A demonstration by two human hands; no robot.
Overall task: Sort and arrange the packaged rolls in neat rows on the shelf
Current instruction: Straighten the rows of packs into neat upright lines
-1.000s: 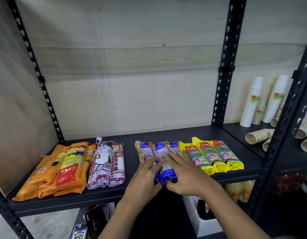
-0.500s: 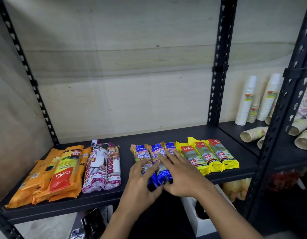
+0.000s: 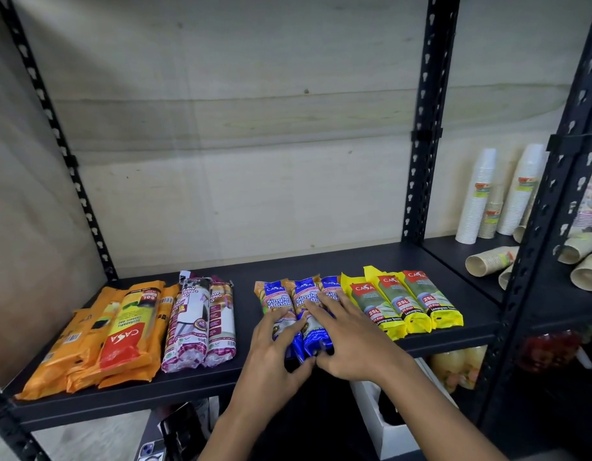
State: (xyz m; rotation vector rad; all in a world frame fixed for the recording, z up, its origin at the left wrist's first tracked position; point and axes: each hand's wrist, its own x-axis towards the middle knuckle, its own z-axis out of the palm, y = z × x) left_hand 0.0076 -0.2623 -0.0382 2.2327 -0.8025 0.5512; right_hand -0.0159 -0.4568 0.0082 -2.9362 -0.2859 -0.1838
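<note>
Resting on shelf, blue rolls, hands flat

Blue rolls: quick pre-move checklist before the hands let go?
1. Both hands on the blue rolls: left hand and right hand rest on them: ok.
2. Three blue rolls side by side, touching: ok.
3. Front ends flush with the shelf edge: hidden by hands, cannot tell.
4. Gap to the yellow rolls: blue touches yellow, ok.
5. Gap to the pink rolls: wide, uneven spacing, not ok.
6. Orange packs tidy: piled askew, not ok.
</note>
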